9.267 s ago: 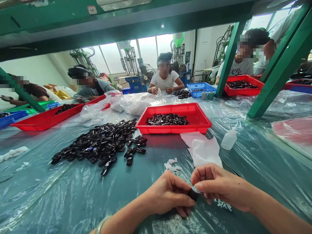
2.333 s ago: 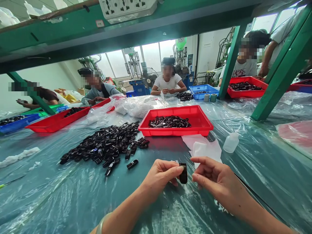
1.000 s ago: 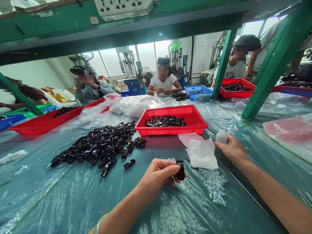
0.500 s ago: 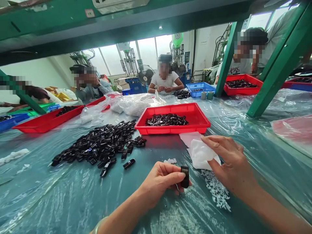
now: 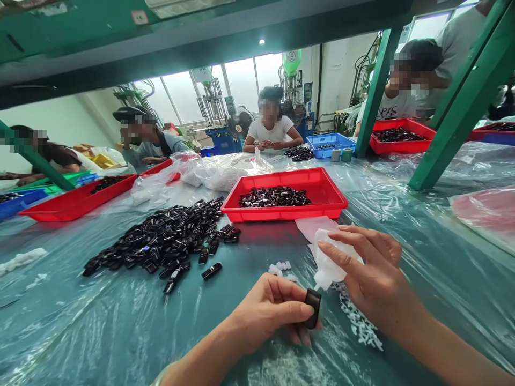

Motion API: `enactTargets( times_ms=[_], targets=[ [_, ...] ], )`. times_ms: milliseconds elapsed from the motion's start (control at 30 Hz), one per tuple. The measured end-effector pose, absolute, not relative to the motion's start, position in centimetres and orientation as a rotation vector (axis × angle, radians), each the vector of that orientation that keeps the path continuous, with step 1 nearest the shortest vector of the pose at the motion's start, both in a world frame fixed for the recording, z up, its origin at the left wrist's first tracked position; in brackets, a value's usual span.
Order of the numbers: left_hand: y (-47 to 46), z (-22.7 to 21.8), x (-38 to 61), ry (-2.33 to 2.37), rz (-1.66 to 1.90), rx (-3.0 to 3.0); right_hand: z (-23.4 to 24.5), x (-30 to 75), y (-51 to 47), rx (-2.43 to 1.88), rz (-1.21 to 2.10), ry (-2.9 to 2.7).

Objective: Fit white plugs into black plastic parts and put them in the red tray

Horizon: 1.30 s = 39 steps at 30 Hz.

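My left hand [image 5: 269, 310] pinches a small black plastic part [image 5: 313, 309] upright between thumb and fingers. My right hand [image 5: 372, 268] is closed around a translucent white squeeze bottle [image 5: 329, 262], tilted so its narrow nozzle points down at the part's top end. Whether the tip touches the part I cannot tell. Small white pieces [image 5: 279, 268] lie just beyond my left hand, and a scatter of white bits [image 5: 362, 324] spreads below my right hand. To the left is a large pile of similar black parts [image 5: 161, 236], with one loose part [image 5: 211, 271] in front.
A red tray [image 5: 325, 195] holding black parts stands ahead, with a pale sheet [image 5: 308, 228] by its front edge. Clear plastic film [image 5: 132, 321] covers the table. Green posts [image 5: 446, 123] rise at the right. Co-workers [image 5: 270, 128] sit around the table with more trays.
My right hand has tipped the bottle over, bringing its nozzle down to the black part. My left hand has shifted slightly right and down, still gripping the part.
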State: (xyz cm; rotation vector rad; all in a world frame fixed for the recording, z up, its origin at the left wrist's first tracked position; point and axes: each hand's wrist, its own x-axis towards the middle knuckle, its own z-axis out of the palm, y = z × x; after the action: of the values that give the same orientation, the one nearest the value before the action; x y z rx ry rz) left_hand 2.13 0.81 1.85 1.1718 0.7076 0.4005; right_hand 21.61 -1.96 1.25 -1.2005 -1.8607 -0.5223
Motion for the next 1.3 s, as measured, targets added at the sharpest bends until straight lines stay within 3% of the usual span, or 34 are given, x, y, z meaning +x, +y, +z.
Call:
enactTargets(
  times_ms=[1300],
  targets=[
    [0.76, 2.10, 2.20, 0.733, 0.361, 1.128, 1.40, 21.48, -2.47, -1.123, -0.509, -1.914]
  ],
)
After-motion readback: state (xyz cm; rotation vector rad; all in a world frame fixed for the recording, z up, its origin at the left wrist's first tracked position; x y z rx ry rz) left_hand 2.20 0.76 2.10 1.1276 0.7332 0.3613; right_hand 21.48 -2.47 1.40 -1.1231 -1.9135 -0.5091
